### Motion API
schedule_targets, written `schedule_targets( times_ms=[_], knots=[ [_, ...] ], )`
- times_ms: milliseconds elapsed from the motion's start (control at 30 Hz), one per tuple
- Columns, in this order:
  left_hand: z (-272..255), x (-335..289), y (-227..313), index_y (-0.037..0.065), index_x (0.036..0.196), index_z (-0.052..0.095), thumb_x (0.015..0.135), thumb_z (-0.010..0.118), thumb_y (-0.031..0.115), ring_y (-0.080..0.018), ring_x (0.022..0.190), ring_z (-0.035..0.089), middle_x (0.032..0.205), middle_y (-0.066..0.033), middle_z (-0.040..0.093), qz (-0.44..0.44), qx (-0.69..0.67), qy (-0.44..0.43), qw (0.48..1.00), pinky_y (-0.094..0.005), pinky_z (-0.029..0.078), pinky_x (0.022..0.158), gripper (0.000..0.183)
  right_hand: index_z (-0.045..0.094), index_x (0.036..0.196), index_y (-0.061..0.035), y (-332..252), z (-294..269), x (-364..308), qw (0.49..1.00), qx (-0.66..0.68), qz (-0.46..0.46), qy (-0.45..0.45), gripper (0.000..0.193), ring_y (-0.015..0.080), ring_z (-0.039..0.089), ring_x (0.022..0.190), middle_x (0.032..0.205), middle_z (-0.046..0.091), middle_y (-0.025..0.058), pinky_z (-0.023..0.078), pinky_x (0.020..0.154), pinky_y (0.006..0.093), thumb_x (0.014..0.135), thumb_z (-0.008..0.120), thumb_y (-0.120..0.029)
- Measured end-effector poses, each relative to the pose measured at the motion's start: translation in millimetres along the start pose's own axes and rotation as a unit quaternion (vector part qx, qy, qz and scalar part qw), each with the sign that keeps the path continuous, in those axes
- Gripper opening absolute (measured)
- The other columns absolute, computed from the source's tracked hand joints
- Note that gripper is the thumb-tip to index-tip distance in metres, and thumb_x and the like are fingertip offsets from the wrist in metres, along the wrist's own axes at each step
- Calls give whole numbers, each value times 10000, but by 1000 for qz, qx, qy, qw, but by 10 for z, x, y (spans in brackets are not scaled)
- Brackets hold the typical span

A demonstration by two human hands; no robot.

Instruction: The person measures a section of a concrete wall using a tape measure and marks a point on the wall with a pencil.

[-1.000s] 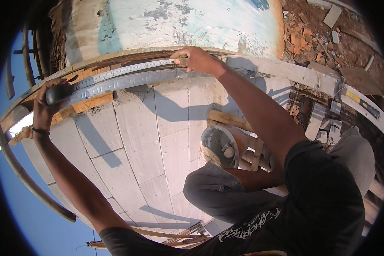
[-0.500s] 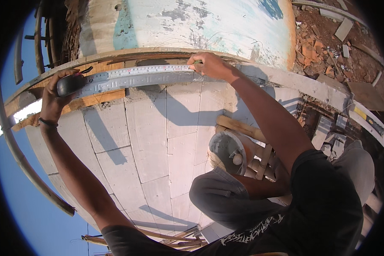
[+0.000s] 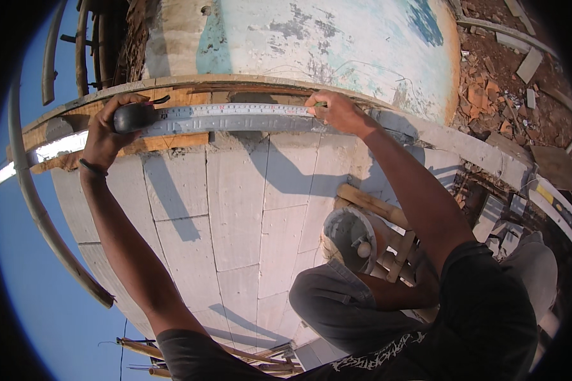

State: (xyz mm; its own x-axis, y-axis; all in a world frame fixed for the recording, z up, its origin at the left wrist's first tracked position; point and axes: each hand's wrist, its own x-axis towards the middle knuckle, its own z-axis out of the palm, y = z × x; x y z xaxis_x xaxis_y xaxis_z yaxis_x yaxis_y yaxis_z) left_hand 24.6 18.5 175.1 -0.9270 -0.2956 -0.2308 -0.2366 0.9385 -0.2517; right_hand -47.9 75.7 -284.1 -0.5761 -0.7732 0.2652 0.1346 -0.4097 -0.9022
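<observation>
My left hand [image 3: 103, 134] is wrapped round the dark, rounded case of a tape measure [image 3: 133, 119], a short black strap sticking up from it. The white blade [image 3: 235, 110] runs out straight to the right, along a long grey metal strip [image 3: 241, 123] on top of the block wall. At the blade's far end, my right hand [image 3: 342, 114] is closed with fingertips pinched at the tape. A small greenish thing [image 3: 321, 104] shows between those fingers, too small to name. Wooden boards [image 3: 165, 145] lie by the strip near my left hand.
Below the strip stands a wall of pale blocks [image 3: 235, 228]. A bucket [image 3: 348, 232] with grey mix and a round-ended handle hangs or stands beside bamboo poles [image 3: 372, 204]. A bamboo pole [image 3: 41, 216] curves down at left. Broken bricks [image 3: 483, 95] lie far right.
The whole view has shifted, so the scene sits further right in the picture. Both hands still hold the tape stretched, with about the same length out.
</observation>
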Motion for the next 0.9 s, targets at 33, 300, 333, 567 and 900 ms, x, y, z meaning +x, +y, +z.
schedule_targets(
  times_ms=[33,300,333,567,900],
  knots=[
    [-4,-9,-7,94,1131,635,637,724,-133,-159,1075,609,1133,-23,662,0,-11,2,1000,-305,495,964,551,638,1080,-43,-6,6,-19,1000,3,10,-1,223,182,586,886,1108,610,96,496,786,338,940,624,-216],
    [7,-10,-34,62,1152,620,670,693,-133,-160,1105,596,1169,-39,648,-13,-90,29,995,-304,467,994,526,665,1084,-45,28,-147,130,1000,-19,-13,2,300,244,603,995,1123,639,135,474,872,377,908,657,-288],
    [-23,-28,-12,62,1152,619,669,691,-137,-162,1107,596,1167,-39,648,-15,-92,24,995,-305,465,997,528,668,1081,-49,12,-133,125,1000,-17,-11,-13,296,245,605,995,1106,648,134,473,869,377,909,656,-289],
    [-14,20,-28,56,1148,609,710,714,-109,-175,1120,588,1179,-53,637,11,-57,-8,998,-332,462,1013,479,685,1072,-61,64,-99,48,998,-27,-51,-14,266,259,629,970,1046,682,153,473,872,388,891,640,-251],
    [-36,-6,12,87,1154,626,680,736,-101,-152,1101,592,1161,-28,651,2,-32,-1,999,-313,472,992,521,678,1079,-62,5,-40,41,1000,-8,-13,-3,269,260,629,992,1089,676,154,466,891,376,911,631,-266]
  ],
)
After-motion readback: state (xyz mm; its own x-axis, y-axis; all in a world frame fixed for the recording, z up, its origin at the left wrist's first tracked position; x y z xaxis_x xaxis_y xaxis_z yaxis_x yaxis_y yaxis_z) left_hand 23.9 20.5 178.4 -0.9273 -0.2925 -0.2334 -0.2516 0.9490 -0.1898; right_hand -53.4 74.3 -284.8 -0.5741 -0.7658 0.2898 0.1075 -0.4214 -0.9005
